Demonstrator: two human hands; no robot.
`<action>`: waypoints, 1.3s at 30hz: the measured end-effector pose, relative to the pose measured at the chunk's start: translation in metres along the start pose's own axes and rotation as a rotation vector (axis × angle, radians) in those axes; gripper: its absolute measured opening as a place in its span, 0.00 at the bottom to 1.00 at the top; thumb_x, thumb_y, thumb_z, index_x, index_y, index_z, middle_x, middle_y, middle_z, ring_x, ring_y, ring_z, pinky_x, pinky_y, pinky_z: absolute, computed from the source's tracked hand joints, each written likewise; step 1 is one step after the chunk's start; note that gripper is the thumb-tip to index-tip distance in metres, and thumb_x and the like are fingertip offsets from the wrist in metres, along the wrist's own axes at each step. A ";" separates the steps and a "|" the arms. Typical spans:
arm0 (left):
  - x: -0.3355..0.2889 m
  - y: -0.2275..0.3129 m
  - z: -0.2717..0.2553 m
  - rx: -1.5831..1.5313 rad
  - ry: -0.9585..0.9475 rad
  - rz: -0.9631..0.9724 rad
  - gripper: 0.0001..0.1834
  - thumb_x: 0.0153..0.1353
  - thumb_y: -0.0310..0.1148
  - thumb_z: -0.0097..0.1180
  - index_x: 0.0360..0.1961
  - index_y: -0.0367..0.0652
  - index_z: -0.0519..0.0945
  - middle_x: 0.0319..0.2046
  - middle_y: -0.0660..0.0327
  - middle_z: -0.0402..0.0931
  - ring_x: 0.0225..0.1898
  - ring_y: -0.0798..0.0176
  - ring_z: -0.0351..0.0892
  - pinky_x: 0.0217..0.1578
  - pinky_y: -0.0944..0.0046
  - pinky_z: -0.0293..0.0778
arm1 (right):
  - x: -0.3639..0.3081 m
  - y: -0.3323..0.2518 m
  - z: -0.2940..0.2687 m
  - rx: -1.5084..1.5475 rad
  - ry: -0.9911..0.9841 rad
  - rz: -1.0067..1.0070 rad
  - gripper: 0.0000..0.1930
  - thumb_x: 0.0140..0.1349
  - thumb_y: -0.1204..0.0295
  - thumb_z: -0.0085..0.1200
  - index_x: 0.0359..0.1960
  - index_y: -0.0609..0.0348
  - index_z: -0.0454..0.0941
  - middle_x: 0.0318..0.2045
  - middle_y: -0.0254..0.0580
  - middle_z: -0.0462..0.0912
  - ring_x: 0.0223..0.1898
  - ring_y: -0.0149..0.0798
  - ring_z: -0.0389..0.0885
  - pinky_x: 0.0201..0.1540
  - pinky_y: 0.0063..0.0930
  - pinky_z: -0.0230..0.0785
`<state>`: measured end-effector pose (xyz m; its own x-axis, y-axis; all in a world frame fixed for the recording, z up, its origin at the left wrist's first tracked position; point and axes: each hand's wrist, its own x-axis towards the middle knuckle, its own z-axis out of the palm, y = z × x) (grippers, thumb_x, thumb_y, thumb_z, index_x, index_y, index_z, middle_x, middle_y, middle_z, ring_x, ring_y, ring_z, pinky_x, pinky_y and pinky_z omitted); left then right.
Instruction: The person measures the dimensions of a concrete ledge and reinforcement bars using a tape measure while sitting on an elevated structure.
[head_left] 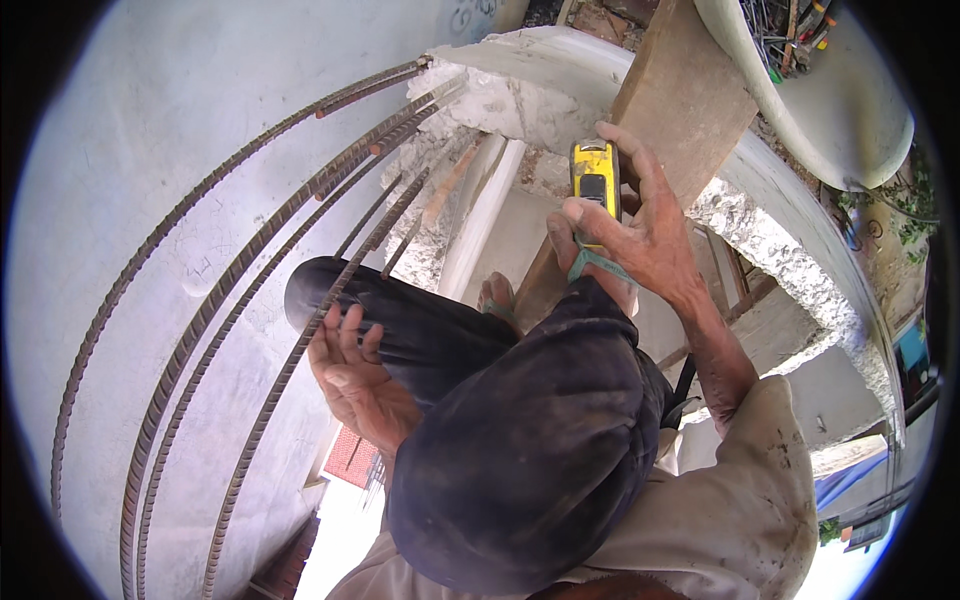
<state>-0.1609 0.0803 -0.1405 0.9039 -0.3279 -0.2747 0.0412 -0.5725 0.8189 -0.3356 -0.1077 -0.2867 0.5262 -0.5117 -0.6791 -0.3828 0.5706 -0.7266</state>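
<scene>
A yellow and black tape measure (594,168) is gripped in my right hand (655,235), thumb along its lower part and a finger near its top end. It is above one of my feet, which wears a green-strapped sandal (590,262). My left hand (362,385) hangs beside my dark-trousered knee, palm turned up and fingers loosely apart, holding nothing. Its fingertips are right beside the nearest ribbed steel bar (290,370); I cannot tell whether they touch it. Several more long ribbed bars (190,340) curve down the left side.
Bars stick out of broken, rough concrete (500,105) ahead. A pale wall (160,120) rises on the left. Under my feet and ahead runs a wooden plank (685,85). At the upper right, a whitish curved container (830,120) holds tools. More jagged concrete (800,270) edges the right side.
</scene>
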 end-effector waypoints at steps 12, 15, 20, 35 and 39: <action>0.022 -0.051 0.068 0.367 -0.751 -0.584 0.53 0.52 0.38 0.77 0.73 0.32 0.59 0.61 0.46 0.72 0.64 0.56 0.72 0.64 0.57 0.69 | -0.007 0.035 0.062 -0.075 -0.445 0.322 0.38 0.64 0.36 0.55 0.60 0.57 0.72 0.53 0.41 0.79 0.63 0.43 0.71 0.67 0.35 0.57; 0.027 -0.058 0.060 0.413 -0.874 -0.530 0.49 0.56 0.39 0.72 0.73 0.33 0.59 0.58 0.48 0.75 0.60 0.58 0.75 0.62 0.58 0.70 | 0.001 0.049 0.055 0.065 -0.532 0.423 0.32 0.67 0.38 0.52 0.56 0.54 0.77 0.48 0.37 0.81 0.60 0.39 0.71 0.64 0.33 0.59; 0.031 -0.053 0.058 0.492 -0.850 -0.436 0.42 0.64 0.46 0.63 0.72 0.34 0.62 0.61 0.42 0.74 0.61 0.52 0.76 0.61 0.57 0.70 | 0.012 0.050 0.057 0.339 -0.678 0.573 0.25 0.69 0.48 0.56 0.51 0.58 0.79 0.39 0.40 0.80 0.40 0.33 0.78 0.41 0.27 0.70; 0.043 0.048 0.062 1.324 -0.829 -0.257 0.36 0.65 0.50 0.60 0.70 0.45 0.68 0.53 0.36 0.74 0.53 0.34 0.79 0.54 0.43 0.75 | 0.066 0.074 0.137 1.033 -0.204 0.655 0.08 0.70 0.68 0.58 0.37 0.61 0.77 0.26 0.34 0.77 0.21 0.28 0.75 0.29 0.27 0.74; 0.055 0.027 0.091 1.451 -0.832 -0.232 0.37 0.64 0.54 0.57 0.68 0.42 0.69 0.51 0.31 0.73 0.49 0.27 0.80 0.51 0.39 0.76 | 0.058 0.065 0.129 0.888 -0.221 0.666 0.08 0.70 0.70 0.56 0.35 0.61 0.76 0.26 0.35 0.77 0.19 0.28 0.75 0.23 0.26 0.73</action>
<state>-0.1489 -0.0218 -0.1798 0.4625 -0.1516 -0.8736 -0.6933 -0.6760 -0.2498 -0.2319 -0.0175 -0.3598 0.5755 0.1390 -0.8059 -0.0088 0.9864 0.1639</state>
